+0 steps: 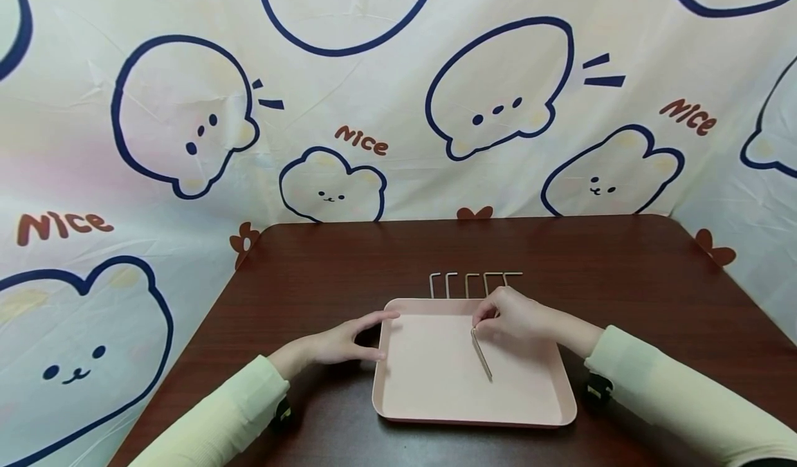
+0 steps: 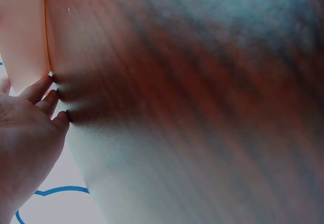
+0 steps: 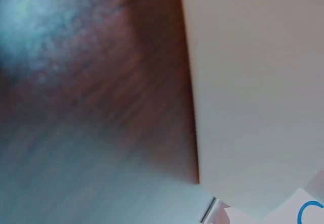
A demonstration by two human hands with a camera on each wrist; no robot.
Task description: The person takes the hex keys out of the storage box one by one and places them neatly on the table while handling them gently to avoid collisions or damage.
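A pink tray (image 1: 429,398) lies on the table. At its left edge my left hand (image 1: 336,342) rests, thumb and fingers spread and touching the rim; in the left wrist view the fingers of this left hand (image 2: 30,128) reach past the tray's side (image 2: 23,37). My right hand (image 1: 513,313) is over the tray's back right part, pinching one end of a metal hex key (image 1: 482,358). Its long arm slants down toward the tray floor; whether the tip touches cannot be told. In the right wrist view the tray's side (image 3: 253,82) hides most of the hand.
Behind the tray several L-shaped hex keys (image 1: 467,286) lie in a row on the dark wooden table (image 1: 324,266), the rightmost ones partly behind my right hand. A printed cloth (image 1: 398,107) hangs behind and beside the table.
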